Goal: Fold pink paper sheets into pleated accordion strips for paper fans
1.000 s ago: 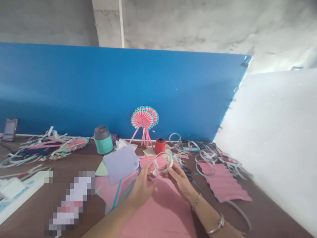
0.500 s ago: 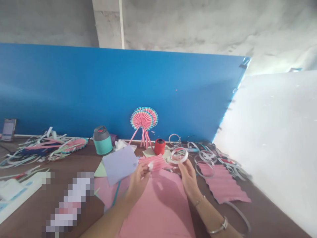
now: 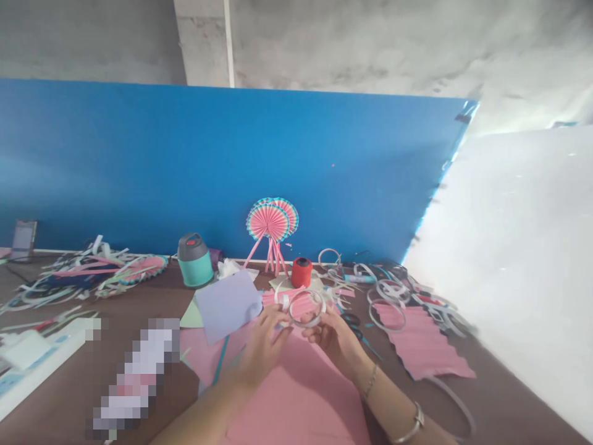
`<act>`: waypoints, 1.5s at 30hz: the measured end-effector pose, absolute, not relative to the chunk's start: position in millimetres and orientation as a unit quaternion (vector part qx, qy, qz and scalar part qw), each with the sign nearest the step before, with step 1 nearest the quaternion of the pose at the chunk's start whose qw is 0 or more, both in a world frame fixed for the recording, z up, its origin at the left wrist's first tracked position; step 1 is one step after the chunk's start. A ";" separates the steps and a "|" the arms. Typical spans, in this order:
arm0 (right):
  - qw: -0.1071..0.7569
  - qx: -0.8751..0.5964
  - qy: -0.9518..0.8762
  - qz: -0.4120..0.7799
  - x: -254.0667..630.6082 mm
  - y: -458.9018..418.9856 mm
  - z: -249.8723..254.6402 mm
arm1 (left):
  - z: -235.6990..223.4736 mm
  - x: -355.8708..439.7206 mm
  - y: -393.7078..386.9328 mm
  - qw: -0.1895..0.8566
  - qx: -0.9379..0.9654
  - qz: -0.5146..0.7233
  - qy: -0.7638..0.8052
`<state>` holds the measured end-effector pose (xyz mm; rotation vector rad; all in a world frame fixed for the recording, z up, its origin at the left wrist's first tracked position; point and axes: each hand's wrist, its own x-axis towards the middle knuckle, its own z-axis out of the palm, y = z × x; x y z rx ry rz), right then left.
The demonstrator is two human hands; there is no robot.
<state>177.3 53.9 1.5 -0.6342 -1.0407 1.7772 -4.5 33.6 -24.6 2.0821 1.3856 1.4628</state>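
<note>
My right hand [image 3: 331, 337] grips a white tape roll [image 3: 306, 308] and holds it upright above the pink paper sheet [image 3: 301, 395]. My left hand [image 3: 264, 343] pinches the loose end of the tape at the roll's left side, fingers closed on it. A folded pink paper fan strip [image 3: 285, 300] lies just behind the roll on the brown table [image 3: 139, 303]. A bracelet and a bangle sit on my right wrist.
At the back a red thread spool [image 3: 301, 272], finished pink paper fans [image 3: 272, 225] and a teal flask [image 3: 194, 261] stand against the blue board. Empty tape rings and pleated pink paper [image 3: 424, 346] lie right. Paper scraps [image 3: 88, 275] and a phone [image 3: 23, 238] lie left.
The right hand swung the tape roll out to the right, then brought it back to the left hand, which now pinches the tape end again.
</note>
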 end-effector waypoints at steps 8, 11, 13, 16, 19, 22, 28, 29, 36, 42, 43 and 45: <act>0.561 -0.299 -0.468 0.613 180.4 59.6 -8.3 | -13.7 -7.5 30.3 0.188 0.655 0.545 0.488; 0.540 -0.334 -0.550 0.542 179.4 58.9 -11.9 | -14.4 -4.9 26.8 0.233 0.648 0.555 0.466; 0.515 -0.350 -0.596 0.507 176.2 56.3 -13.0 | -14.8 -2.7 24.4 0.260 0.650 0.549 0.456; 0.498 -0.339 -0.638 0.479 169.5 51.6 -13.4 | -12.9 -0.2 21.3 0.274 0.663 0.530 0.452; 0.511 -0.323 -0.659 0.447 163.7 47.6 -13.5 | -8.2 1.9 18.3 0.284 0.672 0.507 0.459; 0.515 -0.337 -0.678 0.402 161.9 46.9 -13.6 | -4.7 4.6 15.9 0.322 0.670 0.479 0.468; 0.578 -0.425 -0.684 0.130 198.9 80.9 -17.1 | -15.6 2.6 20.5 0.369 0.620 0.506 0.473; 0.588 -0.461 -0.661 0.070 211.4 90.8 -19.3 | -18.2 1.0 22.1 0.349 0.626 0.500 0.486; 0.505 -0.574 -0.642 -0.061 268.2 131.3 -37.1 | -20.1 -4.4 25.7 0.212 0.736 0.423 0.483; 0.538 -0.502 -0.677 -0.018 244.0 120.9 -37.9 | -24.5 -8.5 30.0 0.145 0.760 0.419 0.475; 0.530 -0.486 -0.695 -0.005 238.6 117.4 -37.0 | -25.7 -9.4 30.8 0.132 0.752 0.429 0.483; 0.498 -0.454 -0.738 0.029 228.1 108.6 -33.4 | -26.3 -10.5 31.5 0.113 0.735 0.448 0.496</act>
